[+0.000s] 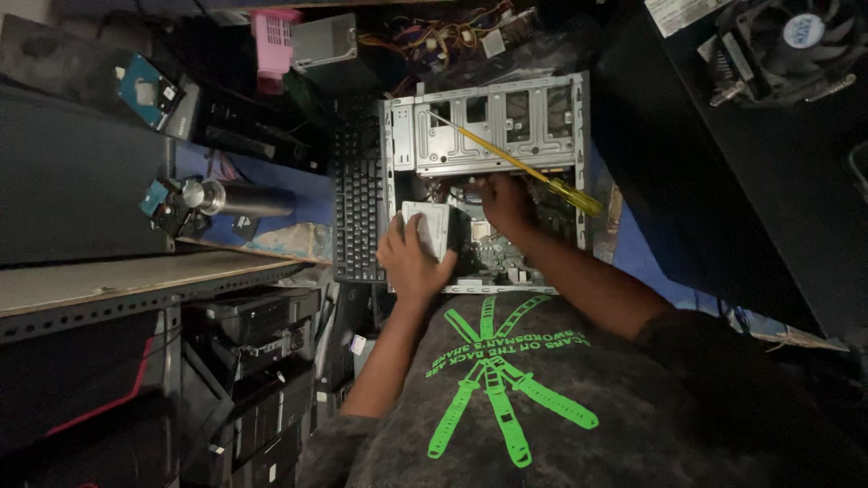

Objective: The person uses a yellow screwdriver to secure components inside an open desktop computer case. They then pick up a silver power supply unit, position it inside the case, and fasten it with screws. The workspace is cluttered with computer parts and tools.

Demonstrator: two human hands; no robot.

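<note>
Closed around a silver drive box [432, 228], the left hand [411, 258] keeps its grip on the near corner, just inside the open computer case [488, 126]. At one o'clock from it, the right hand [504, 201] reaches into the case; whether its grip is shut on anything I cannot tell, since the fingers are hidden among the parts. A yellow-handled screwdriver [520, 167] lies slanted across the case's metal drive cage, its handle toward three o'clock. Just beside the case at nine o'clock stands a black keyboard [359, 194]. Farther toward nine o'clock a steel bottle [237, 199] lies on the blue surface [307, 203].
</note>
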